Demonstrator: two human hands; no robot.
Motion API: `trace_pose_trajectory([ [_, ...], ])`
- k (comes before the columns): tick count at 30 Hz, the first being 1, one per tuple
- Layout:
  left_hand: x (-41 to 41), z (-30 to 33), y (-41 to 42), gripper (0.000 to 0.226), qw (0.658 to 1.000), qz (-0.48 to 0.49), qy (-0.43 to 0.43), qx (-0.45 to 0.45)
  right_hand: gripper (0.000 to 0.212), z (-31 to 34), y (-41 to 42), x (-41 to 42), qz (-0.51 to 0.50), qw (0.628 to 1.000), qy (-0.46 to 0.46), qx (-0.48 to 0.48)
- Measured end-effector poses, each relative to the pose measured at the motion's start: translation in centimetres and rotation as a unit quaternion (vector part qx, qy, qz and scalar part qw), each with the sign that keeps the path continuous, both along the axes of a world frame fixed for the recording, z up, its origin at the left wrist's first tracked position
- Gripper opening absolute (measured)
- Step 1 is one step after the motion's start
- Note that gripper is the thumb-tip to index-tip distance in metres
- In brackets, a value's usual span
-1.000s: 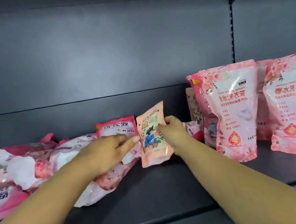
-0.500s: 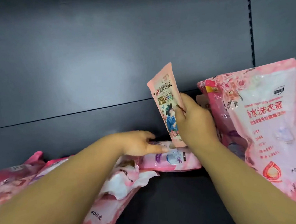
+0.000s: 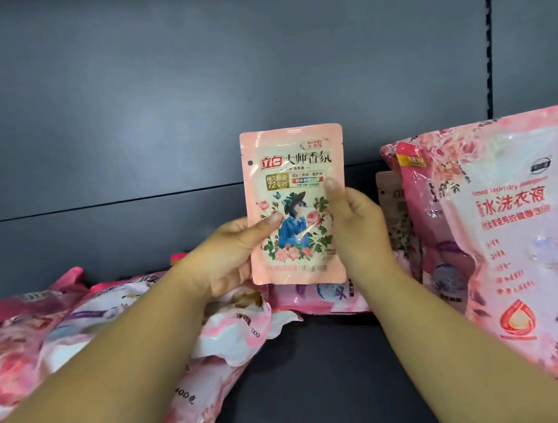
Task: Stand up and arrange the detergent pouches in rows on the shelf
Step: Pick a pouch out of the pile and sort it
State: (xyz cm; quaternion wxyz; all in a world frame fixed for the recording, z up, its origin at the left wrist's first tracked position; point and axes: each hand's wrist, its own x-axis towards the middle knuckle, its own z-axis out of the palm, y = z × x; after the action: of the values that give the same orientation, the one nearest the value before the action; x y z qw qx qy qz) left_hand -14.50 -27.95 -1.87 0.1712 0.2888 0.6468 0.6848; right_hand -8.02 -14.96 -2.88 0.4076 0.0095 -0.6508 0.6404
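Observation:
A small peach-pink detergent pouch [image 3: 294, 171] with a flower picture is held upright in the air, its front facing me, above the dark shelf [image 3: 339, 377]. My left hand [image 3: 230, 251] grips its left edge, thumb on the front. My right hand [image 3: 354, 224] grips its right edge. To the right, large pink pouches [image 3: 514, 238] stand upright in a row. On the left, several pink and white pouches [image 3: 118, 331] lie flat in a heap. Another pink pouch [image 3: 317, 297] lies flat just below the held one.
A second small pouch [image 3: 392, 206] stands behind the large ones at the back. The dark back panel [image 3: 188, 83] rises behind everything, with a slotted upright [image 3: 489, 51] at the right. Bare shelf floor lies between the heap and the standing row.
The small pouch turned from edge-on to face me. My left hand left the lying pouches and took the pouch's left edge. The view moved closer.

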Motion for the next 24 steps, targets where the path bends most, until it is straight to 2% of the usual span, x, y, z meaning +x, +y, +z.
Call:
trace_pose_trajectory([
  [2, -0.5, -0.3, -0.1, 0.015, 0.995, 0.067, -0.006, 0.074, 0.046, -0.4, 0.9, -0.2, -0.038, 0.996, -0.076, 0.032],
  [3, -1.0, -0.4, -0.3, 0.013, 0.988, 0.101, -0.009, 0.115, 0.052, -0.9, 1.5, -0.4, -0.069, 0.983, -0.142, 0.091],
  [4, -1.5, -0.5, -0.5, 0.012, 0.980, 0.129, -0.015, 0.151, 0.056, -1.6, 2.0, -0.7, -0.093, 0.950, -0.235, 0.182],
  [5, -2.0, -0.7, -0.7, 0.011, 0.972, 0.152, -0.020, 0.175, 0.059, -2.3, 2.4, -0.8, -0.105, 0.897, -0.329, 0.276],
  [6, -2.4, -0.8, -0.9, 0.010, 0.967, 0.168, -0.022, 0.189, 0.062, -2.8, 2.5, -1.0, -0.115, 0.845, -0.392, 0.344],
  [7, -2.6, -0.9, -1.0, 0.009, 0.964, 0.179, -0.022, 0.196, 0.063, -2.9, 2.6, -1.0, -0.120, 0.815, -0.423, 0.376],
  [8, -2.8, -1.1, -1.0, 0.009, 0.962, 0.185, -0.020, 0.199, 0.064, -2.7, 2.6, -0.9, -0.116, 0.807, -0.435, 0.383],
  [12, -2.8, -1.6, -0.9, 0.008, 0.962, 0.184, 0.006, 0.203, 0.062, -1.5, 2.4, 0.7, -0.092, 0.819, -0.434, 0.364],
  [16, -2.7, -1.7, -0.9, 0.008, 0.963, 0.182, 0.009, 0.200, 0.069, -2.4, 1.8, 1.8, 0.008, 0.815, -0.491, 0.308],
  [20, -2.3, -1.7, -0.7, 0.009, 0.965, 0.182, 0.020, 0.188, 0.062, -2.5, 1.6, 2.1, 0.030, 0.829, -0.483, 0.281],
  [24, -2.2, -1.9, -0.7, 0.009, 0.962, 0.188, 0.027, 0.197, 0.039, -1.9, 1.4, 2.5, 0.014, 0.782, -0.503, 0.368],
])
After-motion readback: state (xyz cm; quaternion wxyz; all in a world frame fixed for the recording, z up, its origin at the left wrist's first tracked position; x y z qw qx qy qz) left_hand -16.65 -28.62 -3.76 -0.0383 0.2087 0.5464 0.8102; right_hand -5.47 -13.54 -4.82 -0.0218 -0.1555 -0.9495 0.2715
